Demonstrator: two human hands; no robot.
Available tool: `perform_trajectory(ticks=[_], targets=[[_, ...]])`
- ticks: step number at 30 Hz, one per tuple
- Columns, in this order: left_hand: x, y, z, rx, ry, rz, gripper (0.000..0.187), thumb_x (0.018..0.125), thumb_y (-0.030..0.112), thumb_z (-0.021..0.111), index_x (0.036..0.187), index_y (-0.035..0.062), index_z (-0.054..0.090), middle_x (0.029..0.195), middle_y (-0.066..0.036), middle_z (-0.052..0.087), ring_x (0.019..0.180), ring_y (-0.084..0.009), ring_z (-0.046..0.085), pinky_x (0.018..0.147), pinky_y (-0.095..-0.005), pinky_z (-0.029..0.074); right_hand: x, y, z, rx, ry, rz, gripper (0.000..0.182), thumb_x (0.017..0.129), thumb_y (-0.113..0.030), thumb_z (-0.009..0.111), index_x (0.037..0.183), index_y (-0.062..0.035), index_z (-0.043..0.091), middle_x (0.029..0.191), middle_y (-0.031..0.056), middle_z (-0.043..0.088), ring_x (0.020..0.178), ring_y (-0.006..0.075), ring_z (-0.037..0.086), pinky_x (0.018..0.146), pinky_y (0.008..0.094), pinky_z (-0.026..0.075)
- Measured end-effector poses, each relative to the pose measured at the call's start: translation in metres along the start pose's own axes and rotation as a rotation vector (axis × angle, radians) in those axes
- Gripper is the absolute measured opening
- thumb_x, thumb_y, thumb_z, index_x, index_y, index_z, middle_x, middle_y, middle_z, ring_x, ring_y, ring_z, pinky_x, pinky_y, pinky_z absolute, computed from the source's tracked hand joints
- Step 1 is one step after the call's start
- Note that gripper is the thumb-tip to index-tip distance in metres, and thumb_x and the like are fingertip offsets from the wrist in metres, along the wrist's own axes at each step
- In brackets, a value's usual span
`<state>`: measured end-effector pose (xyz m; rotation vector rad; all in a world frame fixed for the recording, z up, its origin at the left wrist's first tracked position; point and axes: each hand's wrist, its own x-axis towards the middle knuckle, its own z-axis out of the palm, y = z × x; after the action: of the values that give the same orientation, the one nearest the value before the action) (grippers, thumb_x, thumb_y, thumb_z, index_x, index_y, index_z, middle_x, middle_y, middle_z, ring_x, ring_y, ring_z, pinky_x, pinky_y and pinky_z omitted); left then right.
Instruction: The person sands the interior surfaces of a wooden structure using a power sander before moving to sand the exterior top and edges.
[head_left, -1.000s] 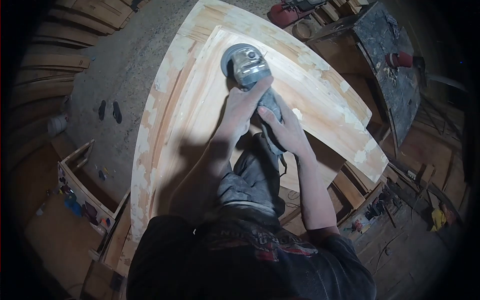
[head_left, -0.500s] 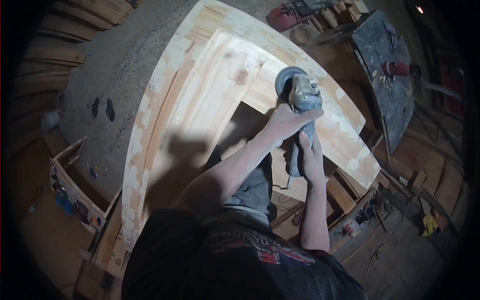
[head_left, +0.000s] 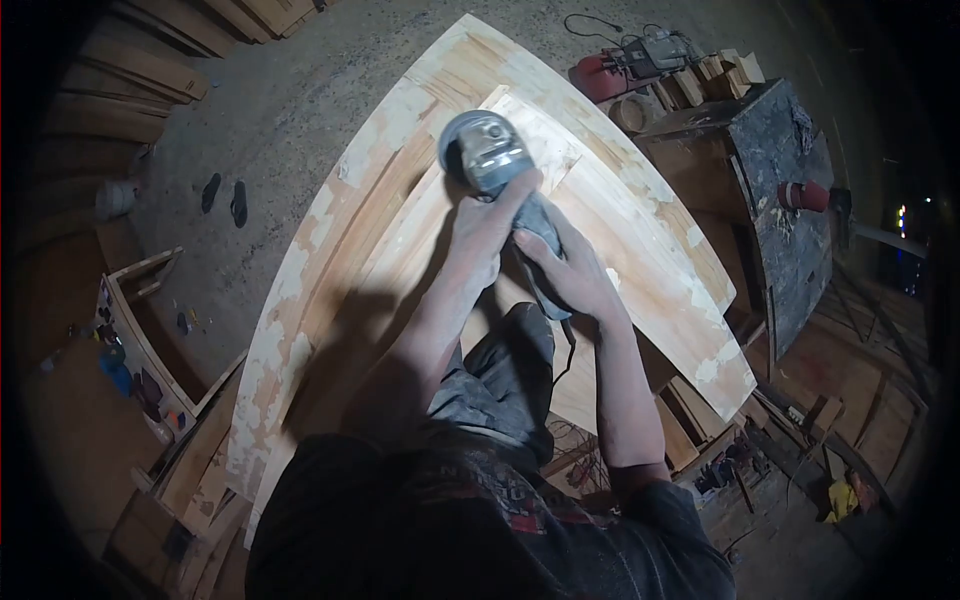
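1. One angle grinder (head_left: 490, 150): grey head and round guard, pressed flat on the upper part of the inner wooden panel, near the panel's far corner. Its dark body runs back toward the person.
2. One left hand (head_left: 482, 232): fingers wrapped over the grinder's body just behind the head, gripping it.
3. One right hand (head_left: 562, 270): fingers closed round the rear of the grinder's handle, just beside the left hand.
4. One power cord (head_left: 566, 345): hangs from the grinder's tail, below the right hand.
5. Two curved wooden panels, stacked: the inner panel (head_left: 420, 250) lies on the larger outer panel (head_left: 300, 300), which bears pale filler patches along both long edges.
6. One dark-topped desk (head_left: 790, 200) to the right of the panels, well apart from the grinder; one red-capped object (head_left: 803, 195) lies on it.
7. One red machine (head_left: 625, 65) on the floor beyond the panels' far end, with small wood blocks just beside it.
8. One pair of sandals (head_left: 225, 198), two pieces, on the concrete floor (head_left: 290, 110) to the left.
9. One open wooden box (head_left: 135, 340) at lower left, holding small coloured items; count cannot be told.
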<state>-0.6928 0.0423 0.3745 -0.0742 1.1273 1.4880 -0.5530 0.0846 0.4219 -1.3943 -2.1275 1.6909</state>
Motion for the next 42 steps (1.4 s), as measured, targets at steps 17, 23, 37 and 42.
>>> perform_trajectory(ticks=[17, 23, 37, 42], targets=[[0.038, -0.012, 0.058, 0.211, -0.215, -0.083, 0.053, 0.080, 0.047, 0.088, 0.096, -0.0019, 0.076, 0.087, -0.007, 0.072, 0.073, -0.0114, 0.064, 0.065, -0.0308, 0.053, 0.001, 0.022, -0.052, 0.128, 0.085, 0.176, 0.069, 0.102, -0.053, 0.059, 0.145, 0.0006, 0.052, 0.120, 0.0151, 0.066, 0.106, 0.0222, 0.062, 0.097, 0.0377, 0.048], [0.009, -0.007, 0.011, -0.022, -0.092, -0.008, 0.040, 0.092, 0.031, 0.081, 0.112, -0.0012, 0.070, 0.100, -0.006, 0.071, 0.084, -0.0103, 0.068, 0.075, -0.0258, 0.054, 0.008, 0.001, -0.022, -0.014, -0.041, 0.006, 0.075, 0.099, -0.054, 0.063, 0.150, -0.0006, 0.048, 0.127, 0.0215, 0.067, 0.118, 0.0285, 0.063, 0.103, 0.0409, 0.046], [0.014, -0.020, 0.031, -0.082, -0.004, 0.063, 0.061, 0.080, 0.052, 0.088, 0.098, -0.0040, 0.071, 0.091, -0.007, 0.070, 0.077, -0.0109, 0.063, 0.071, -0.0310, 0.053, 0.023, -0.007, -0.051, -0.170, -0.093, -0.073, 0.076, 0.098, -0.054, 0.064, 0.151, -0.0020, 0.048, 0.132, 0.0261, 0.065, 0.125, 0.0355, 0.062, 0.108, 0.0432, 0.044], [0.029, -0.015, 0.048, 0.051, -0.100, -0.036, 0.053, 0.081, 0.047, 0.088, 0.097, -0.0017, 0.073, 0.087, -0.005, 0.070, 0.075, -0.0104, 0.063, 0.069, -0.0305, 0.053, 0.011, 0.006, -0.058, -0.040, 0.013, 0.094, 0.070, 0.102, -0.050, 0.060, 0.149, 0.0011, 0.049, 0.130, 0.0229, 0.065, 0.121, 0.0310, 0.062, 0.106, 0.0424, 0.045]])
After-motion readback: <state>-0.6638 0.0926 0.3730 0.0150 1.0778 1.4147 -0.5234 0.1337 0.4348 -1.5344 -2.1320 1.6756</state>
